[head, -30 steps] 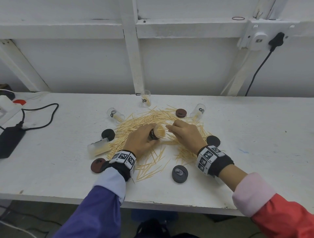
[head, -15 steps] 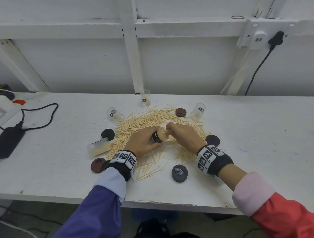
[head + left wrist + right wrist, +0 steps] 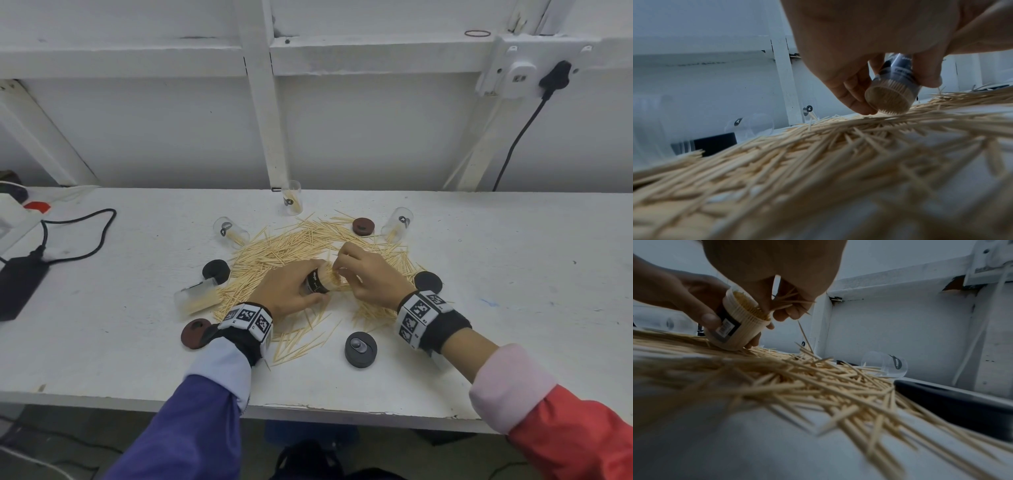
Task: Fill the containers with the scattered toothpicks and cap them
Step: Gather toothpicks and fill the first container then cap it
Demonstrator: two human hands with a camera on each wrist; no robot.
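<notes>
The left hand (image 3: pixel 287 291) gripped the tilted container (image 3: pixel 322 281), mouth rightward, so the right hand (image 3: pixel 370 274), pinching toothpicks (image 3: pixel 789 302), could insert them.

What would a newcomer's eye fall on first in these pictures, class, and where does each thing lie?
First, the heap of scattered toothpicks spread across the middle of the white table. Over it, the left hand holds a tilted, nearly full container while the right hand pinches more toothpicks at its mouth. Loose caps and clear containers ring the heap.
</notes>
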